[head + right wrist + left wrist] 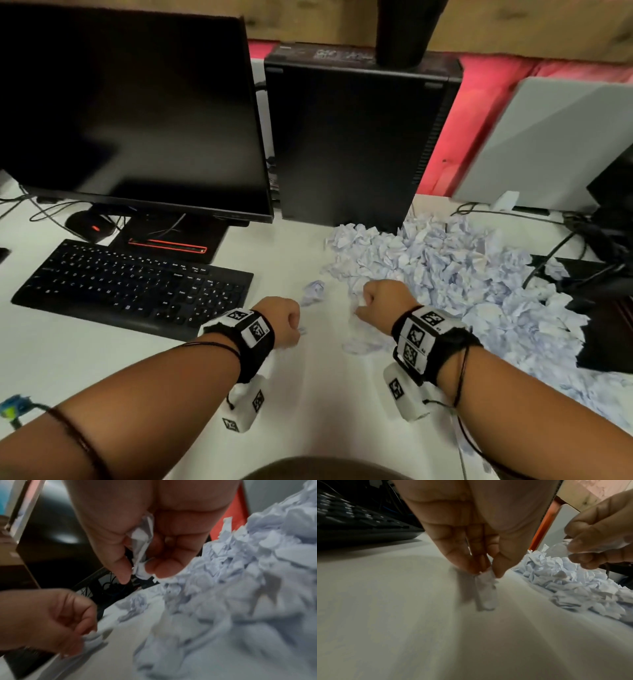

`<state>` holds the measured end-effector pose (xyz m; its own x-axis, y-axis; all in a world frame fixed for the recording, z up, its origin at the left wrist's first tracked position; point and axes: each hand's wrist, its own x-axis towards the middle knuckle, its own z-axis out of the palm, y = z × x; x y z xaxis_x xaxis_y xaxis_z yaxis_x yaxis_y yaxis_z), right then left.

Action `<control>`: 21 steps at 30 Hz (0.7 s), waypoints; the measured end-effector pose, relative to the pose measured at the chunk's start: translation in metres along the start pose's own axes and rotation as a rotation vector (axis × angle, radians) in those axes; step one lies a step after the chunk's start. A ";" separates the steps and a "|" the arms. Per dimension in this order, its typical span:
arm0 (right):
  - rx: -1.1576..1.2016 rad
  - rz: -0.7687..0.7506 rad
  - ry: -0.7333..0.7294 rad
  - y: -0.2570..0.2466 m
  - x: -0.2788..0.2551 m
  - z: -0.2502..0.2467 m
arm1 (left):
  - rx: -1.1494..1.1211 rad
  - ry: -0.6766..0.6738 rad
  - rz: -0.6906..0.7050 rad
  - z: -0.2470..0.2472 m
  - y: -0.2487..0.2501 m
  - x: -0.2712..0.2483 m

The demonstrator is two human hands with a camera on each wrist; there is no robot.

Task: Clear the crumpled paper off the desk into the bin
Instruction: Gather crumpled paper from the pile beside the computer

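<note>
Paper (455,277) lies crumpled in a wide heap on the white bench (102,349), spreading from the foot of the black tower (356,137) out toward the cables (561,246) and down the bench's near edge. One loose ball (313,291) sits apart from the heap, on the side away from the cables, between the two hands.

Left hand (281,322) hovers low over the bench beside the heap, just off the corner of the keyboard (137,284). Its fingers (462,555) and thumb are curled together and pinch a small scrap (486,588) that hangs down to the bench surface; the scrap is blurred.

Right hand (387,301) is at the heap's near edge, fist-like from above. From the wrist view its fingers (111,555) are clenched round a wad (142,538) of crumpled paper, which pokes out between thumb and palm, with the heap right against the fingertips.

Behind the keyboard stand a dark monitor (130,102) and a mouse (90,224). The bin is not visible in any view.
</note>
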<state>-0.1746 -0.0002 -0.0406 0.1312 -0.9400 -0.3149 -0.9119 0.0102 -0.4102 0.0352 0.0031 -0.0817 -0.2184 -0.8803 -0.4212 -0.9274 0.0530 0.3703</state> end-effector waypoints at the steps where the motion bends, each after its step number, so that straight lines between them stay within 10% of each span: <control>1: 0.023 0.018 0.014 0.004 0.002 -0.004 | -0.047 0.000 -0.009 -0.002 0.000 0.001; 5: 0.088 0.032 0.016 0.013 0.001 -0.014 | -0.110 -0.006 0.018 -0.006 0.010 0.006; 12: -0.259 -0.100 -0.412 0.017 -0.005 0.011 | -0.120 0.124 -0.049 -0.009 0.026 0.021; 21: -0.436 -0.160 -0.356 0.016 -0.014 0.031 | 0.172 0.047 0.116 -0.004 0.032 0.048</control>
<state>-0.1789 0.0240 -0.0691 0.3345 -0.7451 -0.5770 -0.9358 -0.3350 -0.1100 -0.0042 -0.0390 -0.0868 -0.3162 -0.8844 -0.3433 -0.9359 0.2314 0.2657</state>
